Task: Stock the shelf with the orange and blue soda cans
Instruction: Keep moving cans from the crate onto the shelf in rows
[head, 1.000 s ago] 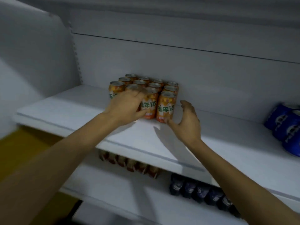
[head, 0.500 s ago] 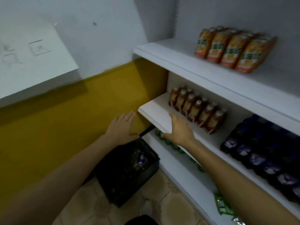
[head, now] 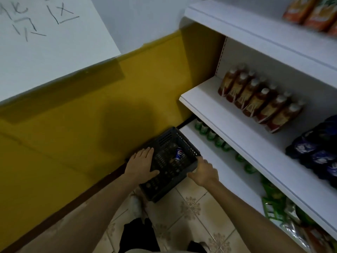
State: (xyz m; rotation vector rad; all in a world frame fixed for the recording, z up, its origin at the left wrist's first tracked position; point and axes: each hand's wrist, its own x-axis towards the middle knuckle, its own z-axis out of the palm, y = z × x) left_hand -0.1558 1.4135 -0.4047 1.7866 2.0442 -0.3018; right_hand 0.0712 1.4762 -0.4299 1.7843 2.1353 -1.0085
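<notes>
While both hands reach the black basket (head: pixel 165 172) at lower centre, the left hand (head: pixel 141 166) lies flat on its rim and the right hand (head: pixel 204 171) grips its corner; the blue soda can (head: pixel 178 153) inside looks light, rigid, slick, best grasped round its side.

black basket (head: pixel 165 143) opens upward, one blue can (head: pixel 179 153) inside; yellow wall (head: pixel 73 125) left, lower shelf edge (head: pixel 215 159) right.
</notes>
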